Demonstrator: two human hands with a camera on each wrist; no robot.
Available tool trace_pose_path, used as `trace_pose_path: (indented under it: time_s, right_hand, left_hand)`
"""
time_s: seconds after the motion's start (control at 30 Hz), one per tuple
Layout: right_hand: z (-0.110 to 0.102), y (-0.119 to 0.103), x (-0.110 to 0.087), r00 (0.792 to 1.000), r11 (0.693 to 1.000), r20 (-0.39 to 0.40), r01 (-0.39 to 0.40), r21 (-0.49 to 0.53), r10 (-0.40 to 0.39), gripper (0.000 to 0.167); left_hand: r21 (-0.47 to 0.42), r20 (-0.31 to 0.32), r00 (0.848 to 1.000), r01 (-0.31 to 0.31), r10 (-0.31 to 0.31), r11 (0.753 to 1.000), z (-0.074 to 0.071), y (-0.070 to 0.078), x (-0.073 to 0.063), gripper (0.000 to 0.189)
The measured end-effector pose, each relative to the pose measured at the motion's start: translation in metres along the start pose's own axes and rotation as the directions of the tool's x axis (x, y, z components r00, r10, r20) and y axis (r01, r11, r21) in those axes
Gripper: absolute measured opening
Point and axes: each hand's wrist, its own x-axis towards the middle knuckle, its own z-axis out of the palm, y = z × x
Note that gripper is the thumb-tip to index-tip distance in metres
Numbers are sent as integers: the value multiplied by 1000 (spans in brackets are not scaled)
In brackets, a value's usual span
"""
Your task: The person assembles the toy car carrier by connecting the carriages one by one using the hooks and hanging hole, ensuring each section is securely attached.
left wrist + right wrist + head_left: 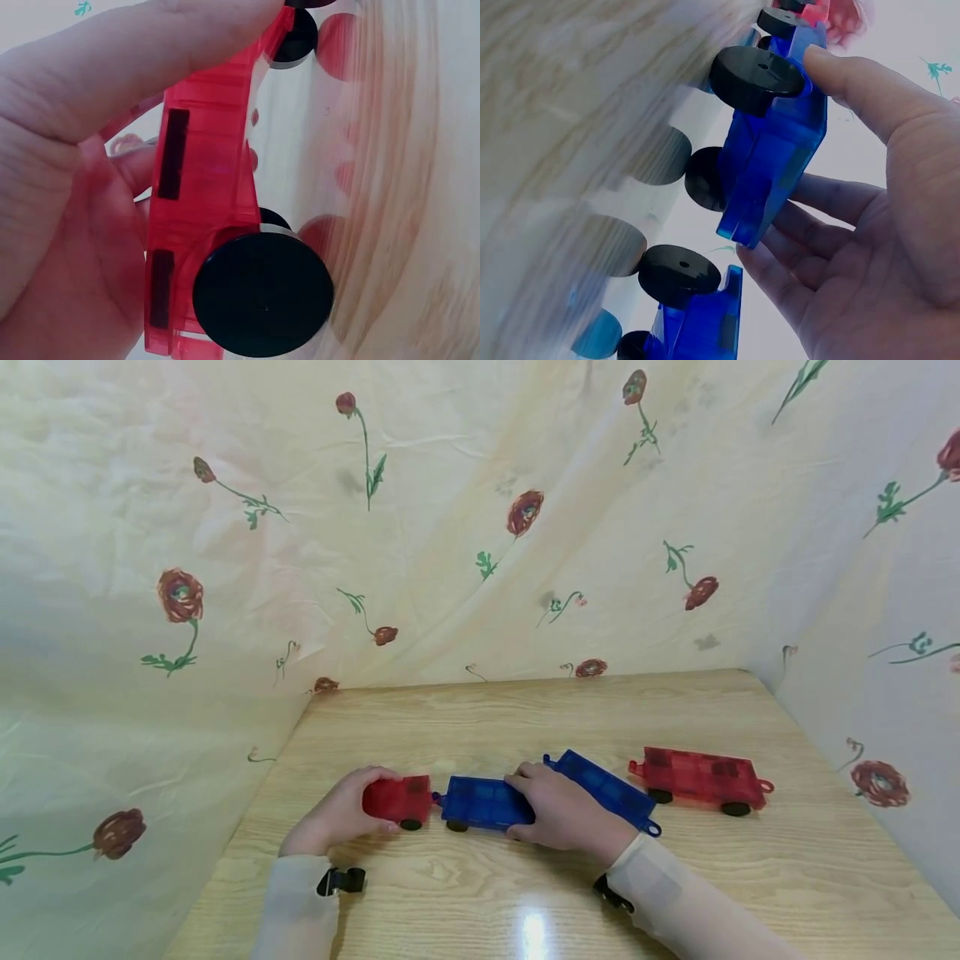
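Observation:
My left hand (341,810) grips a translucent red toy train car (415,793) by its left part, thumb on the near side. In the left wrist view its black wheel (262,292) is just above or on the wood. My right hand (562,814) holds the right end of a blue toy train car (483,802) between thumb and fingers; this car also fills the middle of the right wrist view (776,142). The coupling parts of the red and blue cars meet between the hands. I cannot tell whether they are hooked.
Behind my right hand a second blue car (607,789) sits at a slant, partly hidden by the hand. A longer red car (701,777) with black wheels stands farther right. All are on a wood-grain table (450,718), enclosed by flowered cloth (442,543).

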Motion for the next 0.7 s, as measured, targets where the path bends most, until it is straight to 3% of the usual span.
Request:
trace_pose_path:
  time_s: [0.2,0.43,0.7]
  right_hand:
    - [-4,5,-5,1000,999,-17,-9,42,9,77]
    - [-14,15,-17,989,998,-145,17,65,-8,68]
    - [-27,36,-34,979,999,-198,-39,27,43,65]
  left_hand:
    - [31,4,1000,8,-8,999,-3,-4,-3,80]
    - [60,-15,1000,6,-5,998,-8,-10,-8,82]
    - [66,-33,999,12,-10,998,-14,-18,-13,82]
